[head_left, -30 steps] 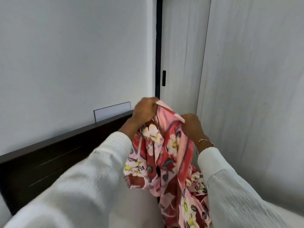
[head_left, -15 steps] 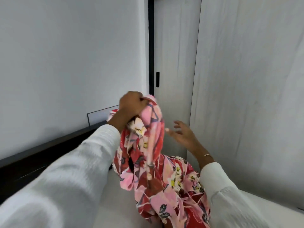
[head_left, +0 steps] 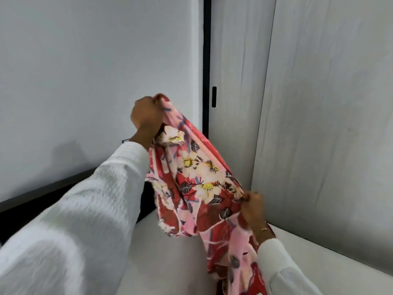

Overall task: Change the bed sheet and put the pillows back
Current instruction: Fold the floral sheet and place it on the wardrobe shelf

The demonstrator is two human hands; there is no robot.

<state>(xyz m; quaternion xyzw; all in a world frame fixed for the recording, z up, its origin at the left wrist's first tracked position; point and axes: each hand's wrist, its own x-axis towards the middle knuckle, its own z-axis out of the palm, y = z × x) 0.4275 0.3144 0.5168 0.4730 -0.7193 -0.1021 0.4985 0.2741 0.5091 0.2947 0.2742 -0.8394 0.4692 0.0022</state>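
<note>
A pink and red floral bed sheet (head_left: 197, 177) hangs bunched between my two hands above the bare white mattress (head_left: 161, 262). My left hand (head_left: 145, 117) is raised high and grips the sheet's upper edge. My right hand (head_left: 252, 206) is lower and to the right, fingers pinched on another part of the same edge, so the cloth is stretched diagonally between them. The rest of the sheet trails down toward the bottom right. No pillows are in view.
A dark wooden headboard (head_left: 42, 194) runs along the white wall (head_left: 85, 71) at the left. Pale wardrobe panels (head_left: 319, 124) with a black handle (head_left: 214, 96) close the corner at the right, right beside the mattress.
My right hand let go of the sheet's top, dropped down and took hold of it lower to the right. My left hand rose, pulling the edge taut.
</note>
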